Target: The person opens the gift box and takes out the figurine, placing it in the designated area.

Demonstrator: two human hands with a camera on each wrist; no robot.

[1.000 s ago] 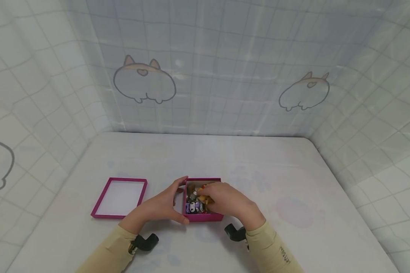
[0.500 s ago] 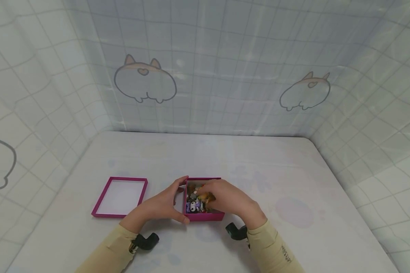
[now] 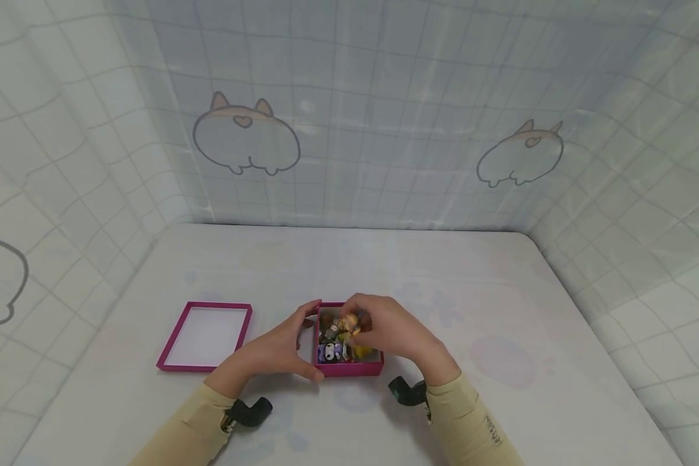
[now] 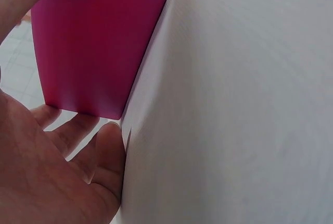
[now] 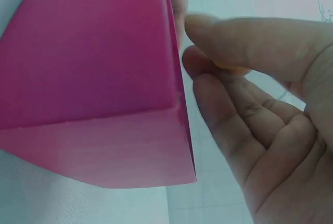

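A magenta box stands on the table with several small toy figurines inside. My left hand holds its left side, thumb at the near corner and fingertips at the far one. In the left wrist view the fingers bend around the end of the box. Over the right part of the box, my right hand pinches an orange-tan figurine between thumb and fingers. The right wrist view shows only a sliver of orange beside the thumb, level with the rim. A purple and black figurine lies in the near left corner.
A magenta-rimmed lid with a white inside lies to the left of the box, close to my left forearm. White gridded curtains hang behind the table and on both sides. Black camera mounts stick out from my wrists.
My right hand has risen slightly, bringing the orange-tan figurine up, and a yellow thing now shows beneath it in the box. The left hand and the lid have stayed in place.
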